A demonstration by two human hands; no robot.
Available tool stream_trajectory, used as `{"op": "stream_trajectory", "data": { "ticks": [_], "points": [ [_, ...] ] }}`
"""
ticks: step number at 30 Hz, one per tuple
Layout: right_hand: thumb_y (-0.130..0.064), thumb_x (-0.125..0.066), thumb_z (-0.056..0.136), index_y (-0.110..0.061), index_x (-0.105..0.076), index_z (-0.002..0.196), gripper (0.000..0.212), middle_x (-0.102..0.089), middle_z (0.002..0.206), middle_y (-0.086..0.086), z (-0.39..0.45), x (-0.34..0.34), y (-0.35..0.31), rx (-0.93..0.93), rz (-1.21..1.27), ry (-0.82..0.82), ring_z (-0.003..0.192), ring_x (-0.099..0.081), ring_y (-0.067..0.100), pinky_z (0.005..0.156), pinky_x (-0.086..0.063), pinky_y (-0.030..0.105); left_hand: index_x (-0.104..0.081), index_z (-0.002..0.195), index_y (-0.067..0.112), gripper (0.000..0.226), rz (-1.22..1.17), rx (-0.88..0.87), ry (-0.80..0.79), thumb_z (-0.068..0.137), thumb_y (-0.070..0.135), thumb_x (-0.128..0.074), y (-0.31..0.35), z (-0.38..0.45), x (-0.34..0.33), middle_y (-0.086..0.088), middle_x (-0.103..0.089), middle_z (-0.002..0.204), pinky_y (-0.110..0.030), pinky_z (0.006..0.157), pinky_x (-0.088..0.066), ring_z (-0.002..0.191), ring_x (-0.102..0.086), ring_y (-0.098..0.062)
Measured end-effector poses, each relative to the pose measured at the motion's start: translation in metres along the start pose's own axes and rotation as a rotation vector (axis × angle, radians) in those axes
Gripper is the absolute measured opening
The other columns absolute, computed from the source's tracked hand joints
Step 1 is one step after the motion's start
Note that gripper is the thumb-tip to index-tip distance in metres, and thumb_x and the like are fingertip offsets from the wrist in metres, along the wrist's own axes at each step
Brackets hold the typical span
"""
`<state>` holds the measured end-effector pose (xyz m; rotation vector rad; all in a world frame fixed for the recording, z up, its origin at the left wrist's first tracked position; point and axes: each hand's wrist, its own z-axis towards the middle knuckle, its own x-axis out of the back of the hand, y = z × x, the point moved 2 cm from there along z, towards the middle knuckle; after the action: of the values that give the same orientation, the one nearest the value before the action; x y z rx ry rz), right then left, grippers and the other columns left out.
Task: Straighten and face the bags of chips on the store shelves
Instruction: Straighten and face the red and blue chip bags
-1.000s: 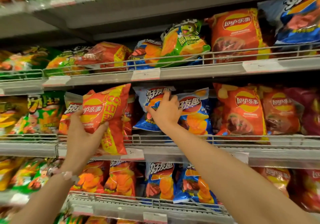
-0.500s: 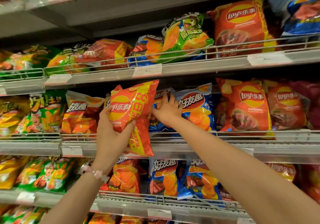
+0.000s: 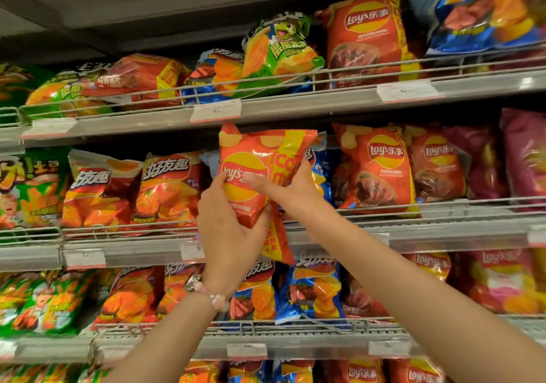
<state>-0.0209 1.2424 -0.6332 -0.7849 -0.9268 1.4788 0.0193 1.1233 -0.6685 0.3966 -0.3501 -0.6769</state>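
Red and yellow, the glossy foil bag of chips (image 3: 260,172) is held off the grey wire-fronted middle shelf (image 3: 443,229), gripped low by the left hand (image 3: 230,229) and pinched at its side by the right hand (image 3: 283,187). It is judged not yet placed, and the tumbled bags on the upper shelf (image 3: 295,107) are left to be faced.

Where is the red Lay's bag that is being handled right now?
In the head view, the red Lay's bag is at centre, held by both hands, left hand and right hand, in front of the middle shelf, covering blue bags.
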Motion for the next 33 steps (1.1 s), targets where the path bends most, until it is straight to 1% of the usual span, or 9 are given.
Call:
{"op": "stream_trajectory", "data": {
  "ticks": [3,12,15,18,21,24,26,31,33],
  "points": [
    [-0.044,-0.088,0.051,-0.03,-0.017,0.138,0.114,-0.046,0.126,-0.009,-0.005,0.017,0.001,0.011,-0.033,0.116,0.12,-0.05,0.013,0.102,-0.044,0.041,-0.035,0.14,0.002,0.085,-0.031,-0.043,-0.096,0.074,0.048,-0.064,0.016,-0.014,-0.014,-0.013,-0.047,0.131,-0.047,0.103,-0.036,0.123,-0.043,-0.03],
    [-0.043,-0.091,0.046,-0.018,-0.018,0.144,0.124,-0.047,0.132,-0.001,-0.023,0.106,0.003,-0.067,-0.259,0.376,0.119,-0.047,0.016,0.1,-0.04,0.033,-0.026,0.143,0.022,0.075,-0.166,-0.324,-0.416,0.079,0.051,-0.053,0.032,-0.03,-0.05,0.0,-0.037,0.135,-0.049,0.107,-0.034,0.128,-0.035,-0.019],
    [-0.036,-0.091,0.049,-0.015,-0.025,0.14,0.114,-0.052,0.123,-0.002,-0.029,0.144,-0.005,-0.079,-0.271,0.411,0.11,-0.053,0.014,0.096,-0.044,0.033,-0.036,0.139,0.012,0.065,-0.191,-0.374,-0.428,0.085,0.047,-0.045,0.032,-0.018,-0.063,-0.006,-0.042,0.138,-0.055,0.104,-0.034,0.128,-0.039,-0.026],
    [-0.029,-0.09,0.054,-0.017,-0.044,0.129,0.088,-0.063,0.115,0.0,-0.035,0.18,-0.014,-0.085,-0.255,0.452,0.103,-0.062,0.018,0.09,-0.052,0.04,-0.043,0.136,0.003,0.073,-0.048,-0.412,-0.433,0.083,0.054,-0.044,0.028,0.001,-0.081,-0.014,-0.044,0.138,-0.053,0.106,-0.03,0.129,-0.04,-0.032],
    [-0.025,-0.087,0.058,-0.024,-0.057,0.111,0.061,-0.068,0.105,-0.002,-0.036,0.216,-0.028,-0.054,-0.282,0.518,0.092,-0.067,0.014,0.074,-0.055,0.031,-0.033,0.145,0.017,0.099,0.234,-0.501,-0.542,0.068,0.077,-0.054,0.022,0.015,-0.103,-0.01,-0.026,0.152,-0.055,0.114,-0.01,0.143,-0.019,-0.028],
    [-0.022,-0.087,0.059,-0.017,-0.051,0.126,0.076,-0.064,0.11,0.0,-0.031,0.243,-0.039,-0.059,-0.388,0.593,0.092,-0.064,0.017,0.08,-0.055,0.037,-0.007,0.151,0.036,0.119,0.423,-0.53,-0.666,0.053,0.093,-0.044,0.013,0.022,-0.125,-0.001,0.001,0.16,-0.059,0.113,0.008,0.147,0.01,-0.022],
    [-0.022,-0.088,0.057,-0.016,-0.047,0.13,0.084,-0.062,0.11,0.001,-0.027,0.251,-0.04,-0.082,-0.486,0.615,0.095,-0.062,0.019,0.081,-0.054,0.038,0.001,0.15,0.04,0.122,0.473,-0.532,-0.694,0.051,0.094,-0.045,0.006,0.023,-0.136,0.0,0.007,0.16,-0.06,0.113,0.009,0.146,0.013,-0.023],
    [-0.024,-0.083,0.062,-0.012,-0.062,0.103,0.048,-0.069,0.098,0.008,-0.025,0.267,-0.025,-0.187,-0.452,0.575,0.084,-0.068,0.025,0.071,-0.057,0.036,0.004,0.15,0.041,0.123,0.508,-0.484,-0.746,0.053,0.089,-0.055,-0.006,0.024,-0.151,-0.001,0.009,0.161,-0.062,0.112,0.003,0.147,0.012,-0.024],
    [-0.028,-0.082,0.063,-0.013,-0.06,0.109,0.052,-0.068,0.1,0.006,-0.023,0.277,-0.021,-0.129,-0.355,0.65,0.089,-0.067,0.025,0.07,-0.057,0.036,0.003,0.15,0.04,0.124,0.512,-0.469,-0.762,0.053,0.087,-0.058,-0.011,0.024,-0.154,0.0,0.011,0.16,-0.062,0.112,0.003,0.146,0.014,-0.023]
  ]
}}
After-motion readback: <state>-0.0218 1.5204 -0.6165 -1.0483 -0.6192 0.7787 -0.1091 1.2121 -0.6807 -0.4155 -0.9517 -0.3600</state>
